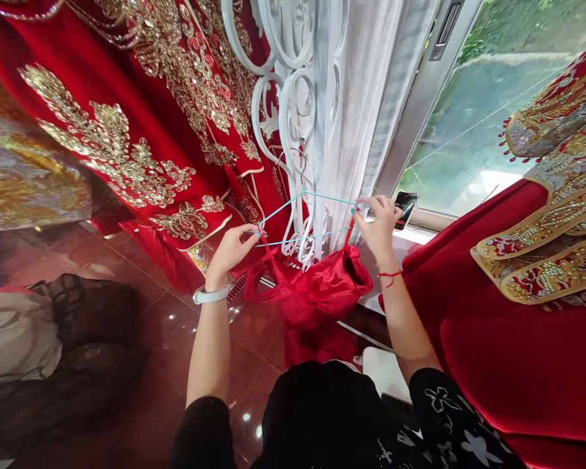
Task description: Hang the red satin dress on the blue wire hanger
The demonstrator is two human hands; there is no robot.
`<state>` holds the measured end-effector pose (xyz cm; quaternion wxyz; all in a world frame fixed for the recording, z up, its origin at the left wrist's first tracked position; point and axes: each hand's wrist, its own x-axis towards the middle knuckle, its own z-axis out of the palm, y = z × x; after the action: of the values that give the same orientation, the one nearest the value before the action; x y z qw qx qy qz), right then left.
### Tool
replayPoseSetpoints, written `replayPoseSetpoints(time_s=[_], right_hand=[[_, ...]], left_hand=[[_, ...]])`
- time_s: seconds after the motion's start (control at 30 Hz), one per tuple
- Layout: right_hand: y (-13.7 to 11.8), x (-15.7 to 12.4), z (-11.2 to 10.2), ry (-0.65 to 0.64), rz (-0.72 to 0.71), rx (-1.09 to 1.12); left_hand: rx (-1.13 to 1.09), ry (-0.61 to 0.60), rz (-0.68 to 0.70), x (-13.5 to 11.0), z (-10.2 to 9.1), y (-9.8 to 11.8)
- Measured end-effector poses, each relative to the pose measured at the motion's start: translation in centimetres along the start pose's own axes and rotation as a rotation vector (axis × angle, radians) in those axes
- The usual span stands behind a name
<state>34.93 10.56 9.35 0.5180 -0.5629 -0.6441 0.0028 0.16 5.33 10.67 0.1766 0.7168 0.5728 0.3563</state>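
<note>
Head view: the left hand (234,251) pinches one end of the thin teal wire hanger (328,197), and the right hand (378,225) is closed on the other end and a red strap. The small red satin garment (322,286) sags between and below them. It looks light, limp and slippery, so the straps are the best place to hold it. A red gold-embroidered gown (127,130) hangs beyond the left hand.

A thin teal wire hanger (329,197) sits nearly level, its three o'clock end a little higher. A glossy red satin garment (332,283) droops bunched at its six o'clock, perhaps from thin straps.
</note>
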Motion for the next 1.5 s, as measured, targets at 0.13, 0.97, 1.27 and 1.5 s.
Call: replayPoseSetpoints(time_s=[0.13, 0.97, 1.27, 1.5], right_hand=[[-4.7, -3.1, 4.2, -0.025, -0.074, 0.124], [-8.6, -7.0, 9.7, -0.833, -0.362, 0.334], [-9.3, -7.0, 8.8, -0.854, -0.358, 0.303], [-8.9, -7.0, 8.4, -0.835, -0.353, 0.253]], left_hand=[[0.119, 0.280, 0.013, -1.9, 0.4, 1.2], [-0.215, 0.095, -0.096, -7.9, -3.1, 0.3], [-0.146, -0.159, 0.079, -0.7, -1.7, 2.6], [-0.133, 0.070, 0.071, -3.4, -0.6, 2.3]])
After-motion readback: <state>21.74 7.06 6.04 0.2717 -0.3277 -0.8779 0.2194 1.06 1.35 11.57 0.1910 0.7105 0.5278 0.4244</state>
